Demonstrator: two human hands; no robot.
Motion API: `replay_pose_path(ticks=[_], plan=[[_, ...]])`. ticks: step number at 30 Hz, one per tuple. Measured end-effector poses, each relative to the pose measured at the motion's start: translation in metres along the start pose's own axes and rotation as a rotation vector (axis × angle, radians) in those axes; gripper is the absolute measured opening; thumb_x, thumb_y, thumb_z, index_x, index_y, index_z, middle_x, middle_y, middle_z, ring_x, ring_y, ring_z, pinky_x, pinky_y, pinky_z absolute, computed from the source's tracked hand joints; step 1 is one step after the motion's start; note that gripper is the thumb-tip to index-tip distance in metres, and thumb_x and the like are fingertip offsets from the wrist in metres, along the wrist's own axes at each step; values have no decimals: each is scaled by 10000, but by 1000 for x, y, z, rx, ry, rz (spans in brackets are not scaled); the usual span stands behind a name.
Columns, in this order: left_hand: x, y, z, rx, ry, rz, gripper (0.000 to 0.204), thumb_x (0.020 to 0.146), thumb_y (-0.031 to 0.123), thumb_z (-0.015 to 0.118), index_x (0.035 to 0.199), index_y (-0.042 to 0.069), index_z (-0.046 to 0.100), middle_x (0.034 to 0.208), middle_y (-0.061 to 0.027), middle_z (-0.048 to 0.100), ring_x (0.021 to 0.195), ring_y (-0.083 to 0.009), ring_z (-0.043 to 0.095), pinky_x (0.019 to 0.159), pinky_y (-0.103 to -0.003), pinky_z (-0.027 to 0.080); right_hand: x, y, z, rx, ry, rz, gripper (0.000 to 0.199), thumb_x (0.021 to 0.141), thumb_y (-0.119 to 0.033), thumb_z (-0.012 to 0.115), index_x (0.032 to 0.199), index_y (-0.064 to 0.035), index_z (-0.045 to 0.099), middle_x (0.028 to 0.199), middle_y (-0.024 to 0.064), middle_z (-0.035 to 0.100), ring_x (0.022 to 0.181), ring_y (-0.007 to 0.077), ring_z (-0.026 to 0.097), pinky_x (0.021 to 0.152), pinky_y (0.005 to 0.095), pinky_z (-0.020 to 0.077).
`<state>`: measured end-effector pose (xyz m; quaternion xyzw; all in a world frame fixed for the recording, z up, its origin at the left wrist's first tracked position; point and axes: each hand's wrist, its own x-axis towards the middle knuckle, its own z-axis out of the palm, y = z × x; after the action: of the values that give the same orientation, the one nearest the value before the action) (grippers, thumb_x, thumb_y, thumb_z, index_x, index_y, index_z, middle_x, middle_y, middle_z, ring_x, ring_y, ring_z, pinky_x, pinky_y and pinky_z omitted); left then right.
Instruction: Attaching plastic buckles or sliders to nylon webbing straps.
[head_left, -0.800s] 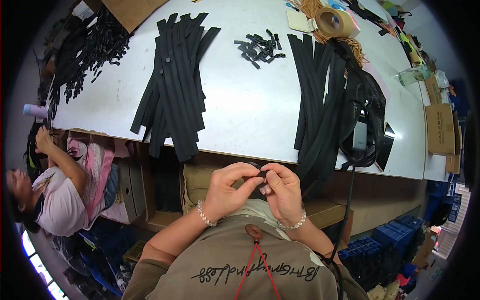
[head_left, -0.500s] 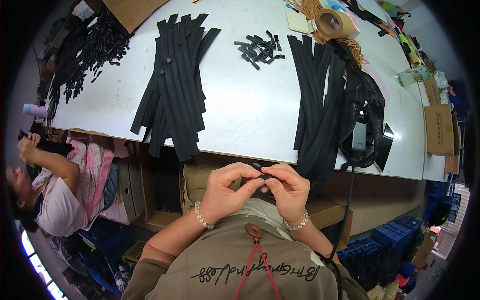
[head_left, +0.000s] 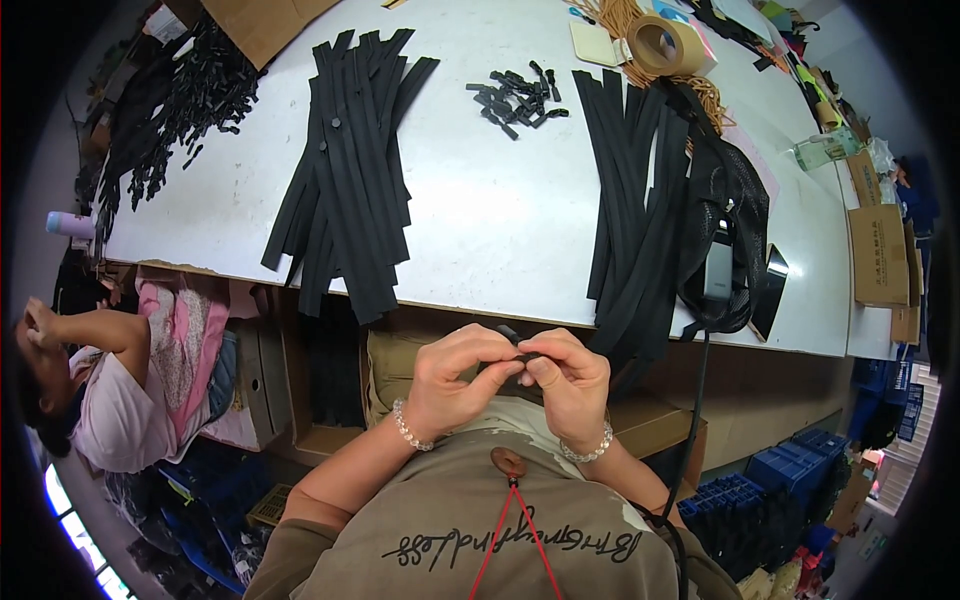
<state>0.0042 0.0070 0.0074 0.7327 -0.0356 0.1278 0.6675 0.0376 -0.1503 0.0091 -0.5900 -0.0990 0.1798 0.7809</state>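
Note:
My left hand (head_left: 462, 378) and my right hand (head_left: 568, 380) meet just off the table's near edge, fingertips together. Both pinch a small black piece (head_left: 508, 333) between thumb and forefinger. Its tip sticks out above the fingers, and the rest is mostly hidden by them. Ahead on the white table (head_left: 500, 235) lies a small pile of short black pieces (head_left: 520, 98), which look like zipper pulls. A fanned bundle of flat black strips (head_left: 350, 170) lies to the left of it, and a second bundle of black strips (head_left: 625, 190) to the right, hanging over the near edge.
A black mesh bag (head_left: 735, 190) with a grey device (head_left: 718, 272) lies right of the strips. Tape roll (head_left: 665, 45) and tan cords (head_left: 610, 18) sit behind. More black pieces (head_left: 210, 80) heap at far left. Another person (head_left: 120, 390) is at the left; blue crates (head_left: 790, 465) stand right.
My hands have shifted very slightly left, still pinching the small black piece, and the right fingers have turned a little. At the left, the other person's arm has moved toward their head.

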Motion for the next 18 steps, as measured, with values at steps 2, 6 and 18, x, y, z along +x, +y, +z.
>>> replay_pose_path(ticks=[2, 6, 18], plan=[[-2, -5, -2, 1, 1, 69, 143, 702, -58, 684, 819, 16, 646, 773, -78, 643, 699, -198, 612, 623, -281, 482, 0, -2, 0, -97, -52, -89, 210, 808, 72, 615, 1017, 50, 630, 962, 100, 594, 764, 117, 584, 678, 223, 502], [0, -10, -4, 20, 40, 170, 163, 679, -57, 699, 809, 29, 651, 771, -64, 646, 709, -208, 610, 642, -295, 482, -2, -4, 5, -82, -23, -112, 309, 773, 115, 631, 1074, 62, 588, 976, 102, 586, 842, 133, 585, 758, 243, 501], [-3, -18, -5, 20, 50, 211, 182, 664, -68, 700, 805, 36, 654, 790, -61, 644, 718, -220, 603, 653, -302, 482, -2, 2, 2, 98, -17, -77, 307, 758, 148, 622, 1043, 55, 553, 1009, 115, 584, 920, 148, 579, 814, 263, 489]])
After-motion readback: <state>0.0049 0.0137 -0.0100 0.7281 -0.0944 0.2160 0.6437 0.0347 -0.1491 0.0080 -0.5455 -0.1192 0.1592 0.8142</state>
